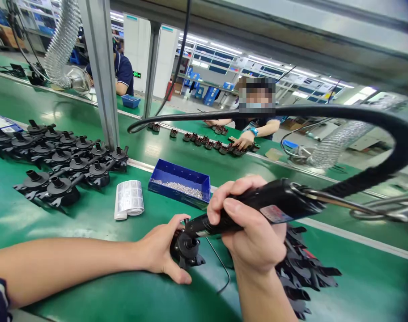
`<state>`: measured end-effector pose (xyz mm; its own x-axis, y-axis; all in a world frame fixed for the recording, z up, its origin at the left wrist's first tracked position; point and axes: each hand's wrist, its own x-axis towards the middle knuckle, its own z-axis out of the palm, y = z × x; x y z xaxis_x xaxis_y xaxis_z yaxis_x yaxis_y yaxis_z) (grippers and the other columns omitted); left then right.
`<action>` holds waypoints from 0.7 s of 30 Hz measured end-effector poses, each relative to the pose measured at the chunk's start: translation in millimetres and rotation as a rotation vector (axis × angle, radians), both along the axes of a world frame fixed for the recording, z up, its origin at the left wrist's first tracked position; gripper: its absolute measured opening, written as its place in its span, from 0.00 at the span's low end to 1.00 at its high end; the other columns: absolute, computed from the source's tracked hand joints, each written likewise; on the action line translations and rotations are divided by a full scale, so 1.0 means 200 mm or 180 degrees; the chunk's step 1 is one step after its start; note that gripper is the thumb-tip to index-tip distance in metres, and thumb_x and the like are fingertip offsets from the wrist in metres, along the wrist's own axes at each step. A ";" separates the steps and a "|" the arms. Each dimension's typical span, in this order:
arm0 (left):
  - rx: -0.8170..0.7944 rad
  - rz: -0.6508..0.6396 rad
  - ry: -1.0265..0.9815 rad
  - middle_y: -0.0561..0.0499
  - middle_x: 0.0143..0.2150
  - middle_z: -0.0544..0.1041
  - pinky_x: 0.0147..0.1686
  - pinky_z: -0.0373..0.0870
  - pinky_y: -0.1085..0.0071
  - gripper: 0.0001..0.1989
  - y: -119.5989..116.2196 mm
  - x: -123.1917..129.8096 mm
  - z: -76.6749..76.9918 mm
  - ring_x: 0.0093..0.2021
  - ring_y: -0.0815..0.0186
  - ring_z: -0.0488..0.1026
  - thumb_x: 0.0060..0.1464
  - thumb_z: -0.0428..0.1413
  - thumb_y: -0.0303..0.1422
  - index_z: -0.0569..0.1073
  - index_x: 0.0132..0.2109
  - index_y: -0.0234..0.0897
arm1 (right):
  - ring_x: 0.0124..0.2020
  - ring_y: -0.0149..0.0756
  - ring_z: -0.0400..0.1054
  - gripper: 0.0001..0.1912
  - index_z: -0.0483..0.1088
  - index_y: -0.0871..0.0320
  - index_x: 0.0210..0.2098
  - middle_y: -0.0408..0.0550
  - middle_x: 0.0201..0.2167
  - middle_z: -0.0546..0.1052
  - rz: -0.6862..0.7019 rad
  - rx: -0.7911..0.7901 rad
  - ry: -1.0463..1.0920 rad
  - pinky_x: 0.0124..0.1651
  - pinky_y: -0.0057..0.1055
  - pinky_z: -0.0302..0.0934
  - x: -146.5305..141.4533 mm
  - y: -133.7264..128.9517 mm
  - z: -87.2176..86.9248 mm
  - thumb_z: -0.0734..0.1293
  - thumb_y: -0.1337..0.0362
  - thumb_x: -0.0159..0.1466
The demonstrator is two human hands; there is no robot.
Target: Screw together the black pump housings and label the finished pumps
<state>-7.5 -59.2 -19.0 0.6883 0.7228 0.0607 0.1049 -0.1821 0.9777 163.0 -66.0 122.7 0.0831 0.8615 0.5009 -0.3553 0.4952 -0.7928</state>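
Black driver (271, 199), clasped in the right hand (257, 239), is slanted down-left toward the part (188, 247) held by the left hand (160, 248).

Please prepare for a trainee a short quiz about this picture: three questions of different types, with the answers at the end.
1. Multiple choice: what does the right hand hold?
A) a hammer
B) a driver
C) a brush

2. True or false: in the picture, the labels lie to the left of the blue bin.

3. Short answer: which hand has its thumb and fingers around the black part at the front end of the driver?

Key:
1. B
2. True
3. The left hand
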 end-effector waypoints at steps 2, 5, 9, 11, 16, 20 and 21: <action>-0.0003 0.0000 -0.0023 0.47 0.61 0.81 0.60 0.77 0.53 0.60 0.01 0.00 -0.01 0.59 0.44 0.80 0.36 0.80 0.42 0.60 0.72 0.48 | 0.22 0.28 0.74 0.08 0.75 0.54 0.40 0.40 0.28 0.81 -0.0014 -0.0044 -0.0079 0.26 0.23 0.70 0.00 0.02 -0.03 0.74 0.72 0.65; 0.0014 -0.0015 -0.0036 0.47 0.60 0.82 0.61 0.76 0.52 0.59 0.01 0.01 -0.01 0.60 0.43 0.80 0.35 0.80 0.41 0.61 0.71 0.48 | 0.23 0.29 0.75 0.08 0.75 0.54 0.41 0.40 0.29 0.82 0.0030 -0.0080 -0.0227 0.27 0.24 0.71 -0.01 0.03 -0.04 0.73 0.73 0.66; 0.0017 -0.0026 0.0063 0.49 0.58 0.82 0.60 0.76 0.52 0.56 0.01 0.01 0.00 0.58 0.43 0.80 0.35 0.79 0.40 0.63 0.70 0.47 | 0.23 0.29 0.75 0.10 0.74 0.53 0.41 0.38 0.29 0.81 0.0023 -0.0071 -0.0429 0.26 0.25 0.71 -0.03 0.03 -0.04 0.73 0.74 0.67; -0.0045 -0.0015 0.0182 0.50 0.57 0.82 0.56 0.77 0.56 0.54 0.00 0.01 0.01 0.56 0.44 0.81 0.35 0.78 0.38 0.64 0.69 0.46 | 0.19 0.27 0.70 0.11 0.73 0.52 0.40 0.35 0.26 0.77 -0.0090 -0.0024 -0.0363 0.23 0.24 0.66 -0.05 0.03 -0.05 0.72 0.76 0.67; -0.0206 -0.0035 0.0282 0.54 0.53 0.82 0.49 0.76 0.63 0.52 -0.02 0.00 0.04 0.51 0.49 0.80 0.35 0.76 0.33 0.65 0.68 0.46 | 0.22 0.28 0.68 0.10 0.74 0.53 0.38 0.38 0.30 0.74 -0.0268 0.0036 -0.0398 0.24 0.27 0.63 -0.07 0.03 -0.11 0.72 0.75 0.63; -0.0191 0.0007 0.0238 0.54 0.52 0.81 0.50 0.75 0.64 0.51 -0.02 0.00 0.04 0.52 0.49 0.79 0.35 0.76 0.33 0.66 0.68 0.45 | 0.19 0.26 0.64 0.09 0.74 0.53 0.38 0.37 0.29 0.73 -0.0247 0.0061 -0.0302 0.22 0.27 0.59 -0.07 0.04 -0.13 0.72 0.73 0.62; -0.0186 0.0023 0.0257 0.55 0.51 0.81 0.50 0.75 0.64 0.51 -0.02 0.00 0.04 0.51 0.50 0.78 0.35 0.75 0.33 0.67 0.68 0.45 | 0.18 0.26 0.64 0.09 0.74 0.53 0.38 0.36 0.27 0.72 -0.0215 0.0058 -0.0258 0.21 0.26 0.58 -0.08 0.04 -0.13 0.72 0.73 0.62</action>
<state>-8.5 -62.5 -10.1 0.6839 0.7286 -0.0371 0.1849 -0.1239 0.9749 147.8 -57.3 97.6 0.0994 0.8459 0.5240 -0.2556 0.5306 -0.8082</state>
